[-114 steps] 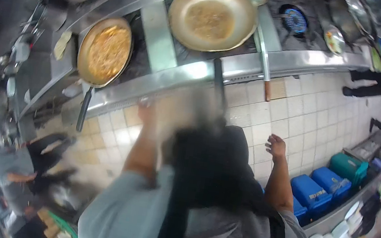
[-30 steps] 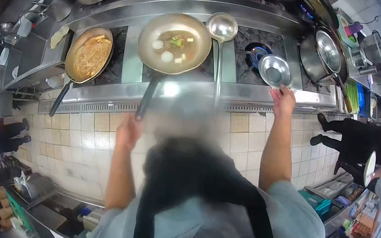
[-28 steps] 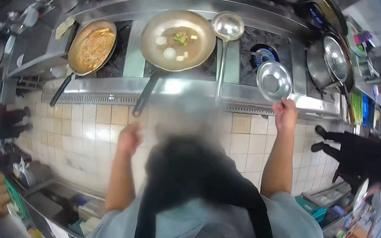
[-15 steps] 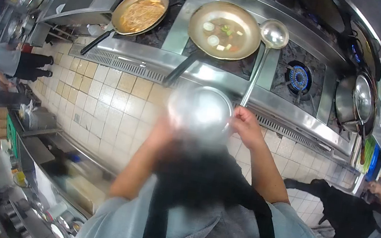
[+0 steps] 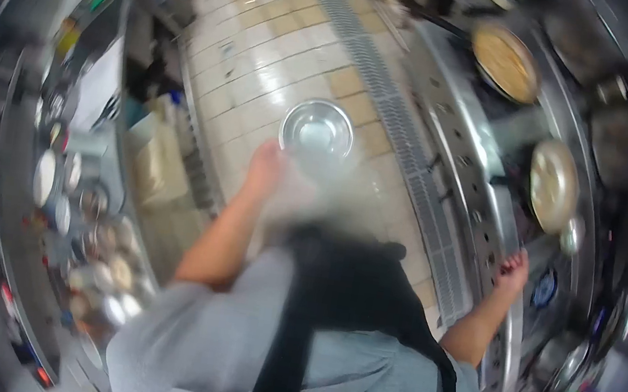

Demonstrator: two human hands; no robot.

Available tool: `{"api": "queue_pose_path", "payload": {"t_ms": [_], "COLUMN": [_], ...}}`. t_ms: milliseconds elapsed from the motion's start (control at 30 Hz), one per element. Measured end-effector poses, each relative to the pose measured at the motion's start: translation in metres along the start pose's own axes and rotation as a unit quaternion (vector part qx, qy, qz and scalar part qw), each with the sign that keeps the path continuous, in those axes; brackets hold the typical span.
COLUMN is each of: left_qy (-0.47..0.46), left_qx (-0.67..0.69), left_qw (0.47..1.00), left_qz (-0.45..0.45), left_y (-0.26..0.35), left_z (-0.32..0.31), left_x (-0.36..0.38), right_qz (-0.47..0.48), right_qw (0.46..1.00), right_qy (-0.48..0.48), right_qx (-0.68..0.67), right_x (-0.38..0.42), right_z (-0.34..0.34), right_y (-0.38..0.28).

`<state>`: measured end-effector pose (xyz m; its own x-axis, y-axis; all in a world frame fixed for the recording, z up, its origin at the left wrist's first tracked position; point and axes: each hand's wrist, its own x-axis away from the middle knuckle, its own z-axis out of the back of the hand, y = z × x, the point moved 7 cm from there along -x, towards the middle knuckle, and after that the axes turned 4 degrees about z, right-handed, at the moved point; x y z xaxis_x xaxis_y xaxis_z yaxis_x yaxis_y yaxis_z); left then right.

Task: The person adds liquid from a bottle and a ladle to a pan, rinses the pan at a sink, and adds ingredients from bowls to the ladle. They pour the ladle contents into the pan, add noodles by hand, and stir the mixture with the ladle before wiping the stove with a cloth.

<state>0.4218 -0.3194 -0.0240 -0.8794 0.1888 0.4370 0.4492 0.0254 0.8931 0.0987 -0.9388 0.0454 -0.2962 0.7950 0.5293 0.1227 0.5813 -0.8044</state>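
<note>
My left hand (image 5: 268, 165) grips the rim of a round metal bowl (image 5: 318, 126), held out over the tiled floor; a blur covers the bowl's near side. Stretched out to the right, my right hand (image 5: 514, 271) is at the stove's front edge with its fingers curled. They close at the handle end of a ladle (image 5: 572, 235), whose handle is blurred here. Just past the ladle sits a light-coloured frying pan (image 5: 553, 185) with its dark handle toward me. Another frying pan (image 5: 505, 62), with orange-brown food in it, stands farther along the stove.
A lit burner (image 5: 545, 287) glows blue close to my right hand. The stove front (image 5: 457, 148) runs along the right, with a floor grate (image 5: 410, 141) beside it. On the left, a counter carries bowls and plates (image 5: 46, 178). A pale rectangular container (image 5: 158, 162) is at lower left.
My view has swung left, so the stove now lies on the right. My right hand has left the bowl and reached out to the stove edge; my left still holds the bowl.
</note>
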Motion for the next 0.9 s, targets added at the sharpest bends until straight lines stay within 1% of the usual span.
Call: {"api": "queue_pose_path", "payload": {"t_ms": [33,67,100,133,167,200,233,267,300,333,367,400,433,467,500,533,567,600,633,667,700,733,767,800,833,867,900], "left_qy": [0.036,0.074,0.122,0.159,0.184,0.201,0.222,0.246,0.267,0.287,0.31,0.327,0.343,0.359,0.358,0.371,0.411,0.445,0.454,0.443,0.434,0.445,0.465,0.484,0.487,0.485,0.494], "left_qx": [0.008,0.016,0.022,0.037,0.137,0.234,0.205,0.217,0.221,0.226,0.202,0.207,0.205,0.199,0.237,0.239,0.163,0.082,0.081,0.026,-0.027,-0.025,-0.018,-0.008,0.058,0.126,0.132], "left_qw": [0.999,0.997,0.992,0.986,0.973,0.951,0.953,0.944,0.937,0.93,0.928,0.92,0.915,0.909,0.899,0.892,0.883,0.865,0.858,0.863,0.866,0.859,0.858,0.855,0.858,0.856,0.849], "left_qz": [-0.01,-0.024,-0.006,-0.016,-0.02,-0.027,-0.02,-0.029,-0.036,-0.042,-0.05,-0.058,-0.066,-0.076,-0.091,-0.095,-0.157,-0.217,-0.227,-0.239,-0.248,-0.25,-0.218,-0.188,-0.156,-0.127,-0.132], "left_y": [0.023,0.044,0.054,0.074,0.094,0.105,0.095,0.1,0.104,0.107,0.101,0.092,0.083,0.081,0.09,0.078,0.064,0.066,0.07,0.078,0.085,0.085,0.079,0.073,0.063,0.052,0.052], "left_z": [0.022,0.045,0.073,0.09,0.092,0.106,0.136,0.153,0.166,0.179,0.196,0.207,0.222,0.235,0.236,0.245,0.26,0.272,0.276,0.276,0.276,0.279,0.283,0.286,0.293,0.301,0.309], "left_x": [0.01,0.018,0.025,0.041,0.059,0.071,0.063,0.064,0.061,0.058,0.05,0.043,0.033,0.028,0.029,0.026,0.023,0.024,0.032,0.037,0.039,0.044,0.05,0.054,0.054,0.053,0.048], "right_qz": [-0.022,0.016,0.051,0.099,0.155,0.203,0.23,0.257,0.315,0.373,0.409,0.442,0.475,0.512,0.534,0.555,0.552,0.525,0.497,0.457,0.411,0.399,0.345,0.269,0.231,0.168,0.169], "right_qw": [0.999,0.999,0.997,0.988,0.982,0.969,0.961,0.953,0.931,0.905,0.877,0.847,0.803,0.798,0.79,0.779,0.781,0.782,0.78,0.801,0.808,0.791,0.803,0.815,0.806,0.802,0.794], "right_qy": [0.022,0.034,0.053,0.079,0.038,0.057,0.052,0.051,0.053,0.057,0.044,0.033,0.042,0.011,-0.026,-0.061,-0.073,-0.111,-0.149,-0.244,-0.339,-0.374,-0.395,-0.417,-0.471,-0.489,-0.501], "right_qx": [-0.041,0.011,0.038,0.093,0.1,0.127,0.142,0.154,0.176,0.196,0.248,0.294,0.358,0.318,0.302,0.285,0.281,0.317,0.349,0.301,0.253,0.276,0.283,0.3,0.274,0.3,0.298], "right_x": [0.008,0.026,0.029,0.058,0.028,0.079,0.113,0.127,0.122,0.118,0.131,0.139,0.113,0.131,0.131,0.129,0.126,0.121,0.116,0.111,0.111,0.132,0.147,0.159,0.166,0.168,0.172], "right_z": [-0.015,-0.035,-0.043,-0.066,-0.054,-0.094,-0.129,-0.153,-0.169,-0.188,-0.22,-0.244,-0.26,-0.295,-0.327,-0.356,-0.383,-0.417,-0.449,-0.485,-0.522,-0.556,-0.583,-0.605,-0.628,-0.647,-0.669], "right_y": [-0.004,-0.01,-0.012,-0.015,-0.019,-0.023,-0.023,-0.025,-0.029,-0.032,-0.037,-0.043,-0.052,-0.05,-0.047,-0.045,-0.039,-0.026,-0.013,0.009,0.033,0.055,0.079,0.104,0.129,0.158,0.165]}}
